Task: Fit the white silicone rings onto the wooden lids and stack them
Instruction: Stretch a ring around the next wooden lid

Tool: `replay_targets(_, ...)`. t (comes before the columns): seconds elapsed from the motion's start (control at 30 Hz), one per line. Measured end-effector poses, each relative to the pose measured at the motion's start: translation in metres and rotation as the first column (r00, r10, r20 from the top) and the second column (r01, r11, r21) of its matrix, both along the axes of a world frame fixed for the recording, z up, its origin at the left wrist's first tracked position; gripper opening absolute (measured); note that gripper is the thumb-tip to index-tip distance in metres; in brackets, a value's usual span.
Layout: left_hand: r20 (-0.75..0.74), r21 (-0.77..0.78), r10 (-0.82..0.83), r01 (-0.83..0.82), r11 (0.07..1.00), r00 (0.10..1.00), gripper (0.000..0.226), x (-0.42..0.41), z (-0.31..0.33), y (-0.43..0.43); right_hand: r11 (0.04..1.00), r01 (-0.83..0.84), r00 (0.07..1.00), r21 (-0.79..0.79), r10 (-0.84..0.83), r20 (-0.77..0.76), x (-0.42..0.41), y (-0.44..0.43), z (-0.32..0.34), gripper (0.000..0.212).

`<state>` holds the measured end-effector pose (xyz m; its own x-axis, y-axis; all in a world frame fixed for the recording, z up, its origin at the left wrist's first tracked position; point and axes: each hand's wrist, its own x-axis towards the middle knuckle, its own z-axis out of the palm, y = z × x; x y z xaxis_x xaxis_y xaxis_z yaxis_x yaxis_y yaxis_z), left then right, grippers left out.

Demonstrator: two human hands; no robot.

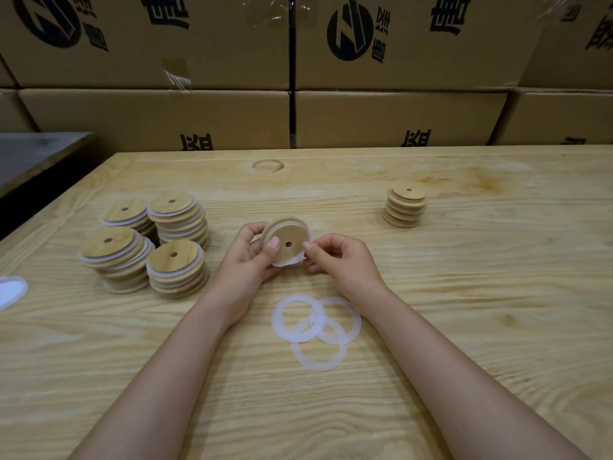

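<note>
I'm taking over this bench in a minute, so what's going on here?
A person is fitting seals to lids by hand. The left hand holds a wooden lid tilted up, and the right hand pinches a white silicone ring at its edge; the ring looks only partly seated. Three loose rings lie overlapping on the table in front of the person. Four stacks of ringed lids stand at the left, and a stack of bare lids at the far right.

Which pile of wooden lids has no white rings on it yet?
The lone stack on the right of the table: bare wood throughout. The four stacks on the left show white rims between lids.
</note>
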<state>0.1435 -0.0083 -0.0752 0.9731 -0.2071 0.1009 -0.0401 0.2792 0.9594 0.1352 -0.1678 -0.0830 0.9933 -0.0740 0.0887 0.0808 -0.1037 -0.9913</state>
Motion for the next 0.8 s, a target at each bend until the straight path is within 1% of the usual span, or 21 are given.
replay_targets(0.07, 0.017, 0.002, -0.033, 0.033, 0.999, 0.999, 0.015, -0.0001, -0.0007, 0.0005, 1.0, 0.005, 1.0, -0.01, -0.005, 0.016, -0.0008, -0.0005, -0.0004, 0.016)
replay_targets(0.13, 0.036, 0.04, -0.049, 0.048, 0.998, 0.998, 0.018, 0.0003, -0.0013, 0.0011, 1.0, -0.005, 1.0, -0.018, 0.005, 0.03, -0.0021, 0.0, -0.0005, 0.015)
replay_targets(0.23, 0.053, 0.113, -0.022, 0.015, 0.993, 0.998, 0.021, 0.0012, -0.0029, 0.0005, 0.999, 0.005, 0.999, -0.036, -0.004, 0.041, -0.0022, 0.0001, -0.0006, 0.011)
replay_targets(0.37, 0.071, 0.198, 0.021, -0.035, 0.98, 0.997, 0.025, 0.0014, -0.0041, -0.0018, 0.999, 0.051, 0.999, 0.018, -0.051, 0.003, -0.0007, -0.0027, 0.0012, 0.009)
replay_targets(0.43, 0.059, 0.196, 0.027, -0.038, 0.98, 0.998, 0.028, 0.0016, -0.0042, -0.0024, 0.997, 0.068, 0.998, 0.024, -0.067, -0.012, 0.0, -0.003, 0.0009, 0.009)
replay_targets(0.57, 0.063, 0.206, 0.021, -0.033, 0.978, 0.998, 0.019, 0.0011, -0.0038, -0.0024, 0.996, 0.077, 0.997, 0.037, -0.076, -0.018, 0.0013, -0.0023, 0.0001, 0.012)
replay_targets(0.8, -0.002, 0.116, -0.013, 0.014, 0.993, 1.0, 0.015, 0.0042, -0.0052, 0.0015, 0.997, 0.022, 1.0, 0.08, -0.02, -0.019, 0.0015, -0.0043, -0.0002, 0.016)
